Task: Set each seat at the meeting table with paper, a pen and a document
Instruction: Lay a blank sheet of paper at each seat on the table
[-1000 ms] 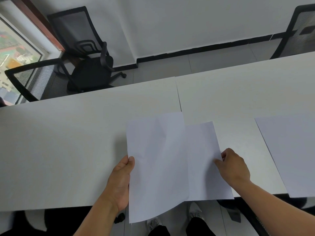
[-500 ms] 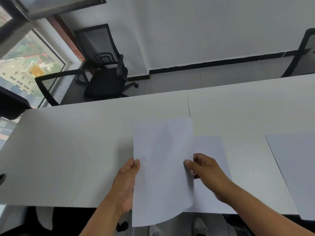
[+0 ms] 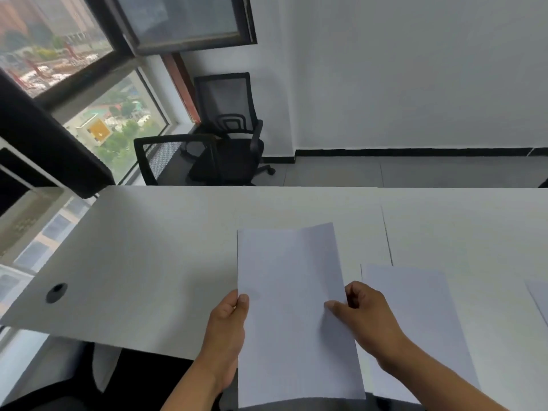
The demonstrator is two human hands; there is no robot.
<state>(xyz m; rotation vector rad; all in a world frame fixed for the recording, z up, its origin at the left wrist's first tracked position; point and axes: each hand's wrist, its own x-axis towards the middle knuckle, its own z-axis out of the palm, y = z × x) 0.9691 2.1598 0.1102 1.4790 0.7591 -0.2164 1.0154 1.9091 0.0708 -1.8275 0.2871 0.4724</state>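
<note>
You hold the remaining paper [image 3: 292,307] above the table [image 3: 154,247], left hand [image 3: 226,336] pinching its left edge, right hand [image 3: 366,318] pinching its right. Since a second ago, one sheet [image 3: 415,321] has been laid down at your right and your view has swung left, suggesting you are heading for the next seat. A further sheet [image 3: 538,298] is cut off at the frame edge; no pen or document is visible.
</note>
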